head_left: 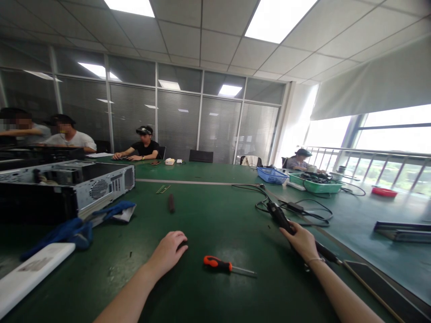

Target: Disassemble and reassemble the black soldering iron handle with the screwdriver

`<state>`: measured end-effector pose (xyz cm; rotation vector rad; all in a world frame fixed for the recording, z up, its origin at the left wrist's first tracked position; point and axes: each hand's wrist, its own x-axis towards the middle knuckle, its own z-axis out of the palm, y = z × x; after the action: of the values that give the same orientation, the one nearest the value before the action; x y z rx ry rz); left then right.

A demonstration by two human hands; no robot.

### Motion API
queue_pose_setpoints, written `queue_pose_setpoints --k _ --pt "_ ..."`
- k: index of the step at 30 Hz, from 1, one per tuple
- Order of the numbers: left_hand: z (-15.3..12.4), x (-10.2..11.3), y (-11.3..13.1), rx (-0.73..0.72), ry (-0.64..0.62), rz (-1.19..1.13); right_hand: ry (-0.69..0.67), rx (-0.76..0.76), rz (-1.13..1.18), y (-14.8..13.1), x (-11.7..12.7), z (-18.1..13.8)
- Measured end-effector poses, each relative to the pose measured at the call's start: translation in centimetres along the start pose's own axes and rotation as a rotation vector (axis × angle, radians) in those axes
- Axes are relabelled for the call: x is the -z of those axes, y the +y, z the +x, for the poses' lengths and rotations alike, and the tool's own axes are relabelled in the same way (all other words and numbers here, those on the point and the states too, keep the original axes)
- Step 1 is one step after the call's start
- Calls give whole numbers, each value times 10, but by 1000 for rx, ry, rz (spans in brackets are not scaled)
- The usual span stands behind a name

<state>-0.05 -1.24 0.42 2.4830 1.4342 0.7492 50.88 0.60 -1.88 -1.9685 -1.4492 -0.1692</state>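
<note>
My left hand [168, 251] rests on the green table [202, 224], its fingers loosely bent and the thumb apart from them. A dark spot shows between thumb and fingers; I cannot tell whether it is shadow. At the right, my right hand [303, 242] is closed around a black corded electric screwdriver [279, 216], whose bit end points to the lower right. Between my hands lies an orange and black screwdriver [218, 264], its shaft pointing right. Beyond the left hand are a dark brown bar [171, 203] and thin green strips [163, 189], perhaps memory modules.
An opened computer case [101, 186] stands left, with blue gloves [72, 232] and a white box [33, 273] before it. Black cables [313, 208], a blue basket [272, 175], a green basket [316, 183] and a red tray [384, 192] lie right. Several people sit beyond.
</note>
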Motion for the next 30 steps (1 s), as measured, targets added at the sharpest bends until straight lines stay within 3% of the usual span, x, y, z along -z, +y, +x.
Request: queue_pose_setpoints --k 7,12,18,21,27,30 --pt "-1 1 1 6 -6 -14 97 62 -29 1 -1 -3" --pt "-1 0 -1 13 -9 -21 112 106 -178 1 0 -4" --pt "0 -3 -3 9 3 -26 -44 197 -349 3 3 -5" --pt "0 -3 -3 2 5 -18 -60 195 -365 1 3 -7" --pt "0 -1 -2 11 -12 -17 62 117 -123 -4 3 -5" --pt "0 0 -1 23 -17 -14 -28 35 185 -8 4 -3"
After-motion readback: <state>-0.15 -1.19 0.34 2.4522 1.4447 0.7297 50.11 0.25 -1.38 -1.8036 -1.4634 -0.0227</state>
